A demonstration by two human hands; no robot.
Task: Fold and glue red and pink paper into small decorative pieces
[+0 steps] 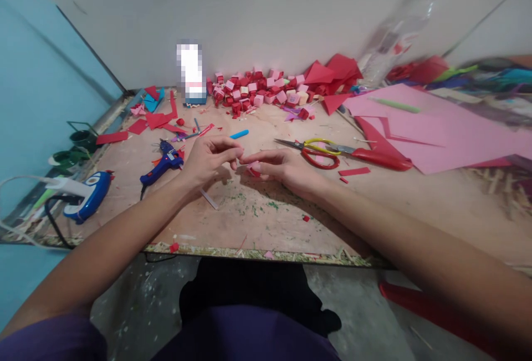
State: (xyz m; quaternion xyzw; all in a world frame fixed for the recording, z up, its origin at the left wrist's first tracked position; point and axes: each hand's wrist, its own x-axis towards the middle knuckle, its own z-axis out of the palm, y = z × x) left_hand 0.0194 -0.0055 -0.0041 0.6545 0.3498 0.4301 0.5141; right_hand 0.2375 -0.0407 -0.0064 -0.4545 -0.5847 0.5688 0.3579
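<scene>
Over the middle of the table my two hands meet, fingertips close together. My right hand (291, 169) is closed on a small folded pink and red paper piece (252, 168), partly hidden by its fingers. My left hand (211, 157) is pinched at the fingertips beside it; what it grips, if anything, is too small to make out. A narrow pale strip (209, 199) lies below my left hand, and a blue pen-like stick (239, 135) lies just beyond. Left of my left hand rests a blue glue gun (163, 162). Scissors (320, 150) with yellow and red handles lie beyond my right hand.
A heap of small red and pink paper cubes (257, 92) sits against the wall, right of a lit phone (191, 70). Pink sheets (399, 122), a red-handled knife (382, 158) and a clear bottle (390, 45) are rightward. A blue power strip (93, 197) with cables is at left.
</scene>
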